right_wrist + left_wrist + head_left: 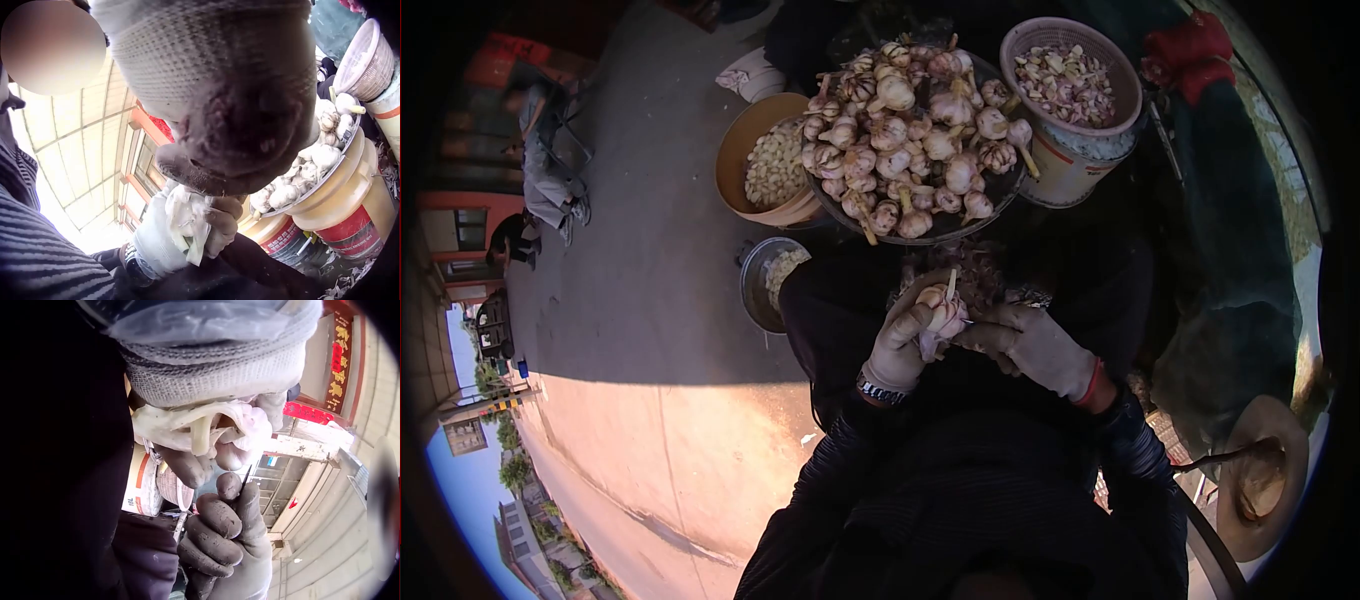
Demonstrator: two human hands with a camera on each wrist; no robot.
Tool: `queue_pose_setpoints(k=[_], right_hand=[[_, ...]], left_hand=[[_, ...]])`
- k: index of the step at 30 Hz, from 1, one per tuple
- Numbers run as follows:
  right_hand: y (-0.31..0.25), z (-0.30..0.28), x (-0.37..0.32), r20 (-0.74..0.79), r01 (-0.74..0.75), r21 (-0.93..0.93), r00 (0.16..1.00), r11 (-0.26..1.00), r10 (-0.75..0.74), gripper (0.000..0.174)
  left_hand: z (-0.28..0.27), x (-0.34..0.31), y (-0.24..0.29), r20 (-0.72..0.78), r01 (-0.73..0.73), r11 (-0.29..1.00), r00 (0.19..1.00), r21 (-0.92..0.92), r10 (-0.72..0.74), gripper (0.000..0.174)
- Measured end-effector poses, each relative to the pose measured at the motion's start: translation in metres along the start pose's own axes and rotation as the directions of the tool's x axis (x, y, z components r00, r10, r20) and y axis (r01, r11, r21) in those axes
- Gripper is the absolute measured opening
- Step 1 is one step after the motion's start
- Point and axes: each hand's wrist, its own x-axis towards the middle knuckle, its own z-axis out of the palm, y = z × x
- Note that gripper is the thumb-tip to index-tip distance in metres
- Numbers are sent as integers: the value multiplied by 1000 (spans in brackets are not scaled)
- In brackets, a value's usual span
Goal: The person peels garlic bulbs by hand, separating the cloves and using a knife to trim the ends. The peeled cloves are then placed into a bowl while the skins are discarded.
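My gloved left hand (892, 350) grips a garlic bulb (946, 312) in front of my lap, its stem sticking up. Torn papery skin (169, 428) hangs from the bulb, and pinkish cloves show at its side in the left wrist view. Close beside it is my gloved right hand (1040, 350), fingers curled, with a thin dark pointed blade (245, 479) pinched between thumb and forefinger. The blade's tip points at the bulb; its other end is hidden in the glove. In the right wrist view loose skin (187, 225) dangles below the left fingers.
Ahead, a round tray (955, 235) is heaped with garlic bulbs. To its left stand a yellow bucket (732, 165) and a metal bowl (752, 285) with peeled cloves. A colander (1017, 45) of cloves sits on a white bucket (1060, 180). A straw hat (1280, 480) lies at right.
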Motion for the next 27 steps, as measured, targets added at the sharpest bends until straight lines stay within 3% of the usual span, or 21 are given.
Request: queue_pose_setpoints(k=[4,10,12,13,14,16,18,20,21,24,26,27], right_hand=[[-9,-3,-4,-13,-70,20,997,997,71,29],[-2,-5,-2,-8,44,-58,999,997,-44,28],[-19,-6,-3,0,-167,7,986,986,167,26],[3,-3,5,38,-43,31,998,999,42,26],[6,-4,3,41,-43,76,998,996,40,27],[17,-6,3,74,-6,151,997,988,-5,30],[13,-6,4,35,60,32,998,998,-61,34],[17,0,8,18,16,209,1000,978,-20,41],[17,0,10,-4,31,208,1000,978,-30,41],[8,3,2,-23,24,259,1000,966,-19,47],[18,8,6,39,25,274,999,961,-37,48],[17,9,3,51,26,320,998,947,-45,48]], left_hand=[[13,0,5,-47,6,999,999,-45,-8,80],[5,5,-5,10,-18,999,1000,-48,19,91],[2,2,3,26,64,997,998,38,-65,93],[8,2,5,-24,47,999,999,24,-46,84],[14,3,4,-31,21,1000,999,-1,-21,76],[8,5,-9,6,14,998,1000,-56,-13,81],[22,7,-4,3,-1,997,1000,-74,1,83],[20,8,-7,-20,-20,999,1000,-40,19,82],[14,9,-9,3,-22,999,1000,-34,22,82],[11,10,-12,88,33,999,996,-11,-32,75],[16,3,0,123,209,976,972,-64,-200,66],[17,2,-3,134,175,983,977,-56,-166,63]])
